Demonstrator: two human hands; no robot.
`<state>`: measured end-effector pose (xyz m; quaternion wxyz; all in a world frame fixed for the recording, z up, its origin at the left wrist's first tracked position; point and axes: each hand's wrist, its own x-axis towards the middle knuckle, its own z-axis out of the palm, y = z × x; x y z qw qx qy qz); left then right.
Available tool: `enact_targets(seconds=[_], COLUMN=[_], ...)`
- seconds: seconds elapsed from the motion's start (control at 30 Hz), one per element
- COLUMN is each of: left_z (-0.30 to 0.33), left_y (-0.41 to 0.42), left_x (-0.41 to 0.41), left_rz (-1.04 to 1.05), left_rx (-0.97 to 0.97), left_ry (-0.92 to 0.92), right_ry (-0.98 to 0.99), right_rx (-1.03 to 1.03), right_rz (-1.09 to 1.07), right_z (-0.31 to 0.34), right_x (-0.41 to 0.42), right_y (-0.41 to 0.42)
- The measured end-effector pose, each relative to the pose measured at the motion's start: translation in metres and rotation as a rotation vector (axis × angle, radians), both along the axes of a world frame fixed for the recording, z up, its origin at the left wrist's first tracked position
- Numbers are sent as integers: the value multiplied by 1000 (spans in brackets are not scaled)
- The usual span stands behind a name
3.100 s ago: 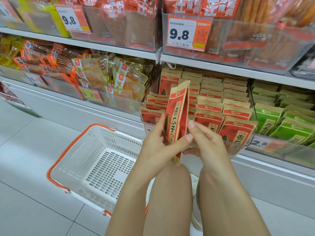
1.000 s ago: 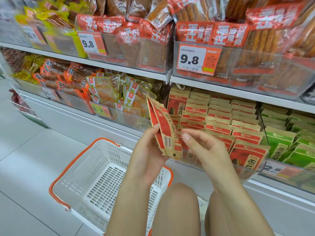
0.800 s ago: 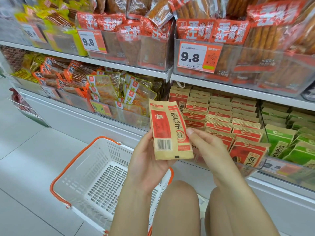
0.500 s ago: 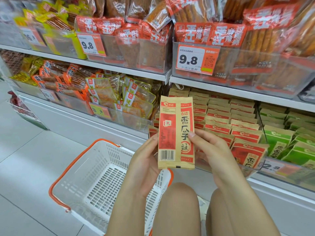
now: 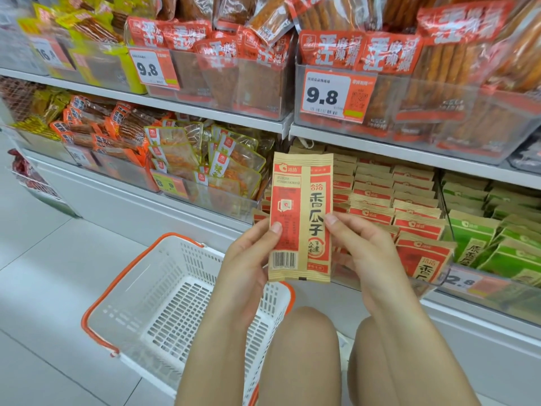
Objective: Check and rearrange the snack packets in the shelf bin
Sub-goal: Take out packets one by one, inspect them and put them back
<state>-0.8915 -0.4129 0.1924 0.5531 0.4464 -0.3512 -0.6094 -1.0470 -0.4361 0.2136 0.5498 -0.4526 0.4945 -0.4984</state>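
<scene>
We hold one snack packet (image 5: 301, 218) up straight in front of the shelf bin (image 5: 433, 281). It is tan and red, and its back with the barcode faces us. Our left hand (image 5: 248, 259) pinches its left edge, thumb on the front. Our right hand (image 5: 363, 247) pinches its right edge the same way. Behind it, the bin is full of more red packets (image 5: 395, 200) standing in rows. Green packets (image 5: 494, 230) sit just beside them on the right. A white basket (image 5: 164, 303) with an orange rim stands on the floor near our knees. Price tags (image 5: 336, 96) hang on the shelf above.
</scene>
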Motion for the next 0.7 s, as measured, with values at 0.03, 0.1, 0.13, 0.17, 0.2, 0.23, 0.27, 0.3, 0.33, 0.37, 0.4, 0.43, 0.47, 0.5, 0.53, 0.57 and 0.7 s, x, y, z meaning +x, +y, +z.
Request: enact_targets(seconds=[0.03, 0.1, 0.13, 0.17, 0.2, 0.23, 0.27, 0.3, 0.33, 0.37, 0.4, 0.43, 0.47, 0.5, 0.53, 0.57, 0.7], left_z=[-1, -5, -7, -10, -12, -14, -15, -15, -15, -15, -15, -16, -16, -16, -15, -16, -23], left_y=[-1, -2, -3, -3, -3, -2, -1, 0, 1, 2, 2, 3, 3, 2, 2, 0, -2], left_x=[0, 1, 2, 2, 2, 2, 1, -1, -3, -5, -7, -9, -11, -12, -12, -12, -5], left_rz=[15, 68, 94, 114, 125, 119, 95, 53, 3, -41, -72, -93, -104, -111, -113, -108, -117], left_rx=[2, 9, 10, 1, -15, -37, -61, -88, -113, -130, -136, -133, -123, -115, -113, -110, -87], left_ry=[-20, -49, -60, -82, -112, -142, -168, -200, -234, -271, -303, -327, -339, -341, -335, -325, -279], right_ry=[4, 10, 11, 17, 26, 38, 44, 46, 52, 69, 90, 105, 109, 110, 110, 105, 71], right_rx=[-9, -23, -28, -36, -48, -62, -73, -82, -87, -91, -89, -82, -67, -48, -26, -13, -45], right_rz=[-27, -83, -107, -129, -149, -167, -182, -193, -196, -191, -182, -167, -144, -115, -83, -54, -40], right_z=[-1, -4, -5, -6, -7, -8, -8, -8, -8, -7, -7, -6, -6, -5, -3, -1, 9], right_x=[1, 4, 5, 5, 5, 5, 6, 6, 7, 9, 10, 11, 11, 12, 12, 11, 9], right_y=[0, 0, 0, 0, -1, -1, -1, -1, -1, -1, -1, -1, -1, -1, -1, -1, -3])
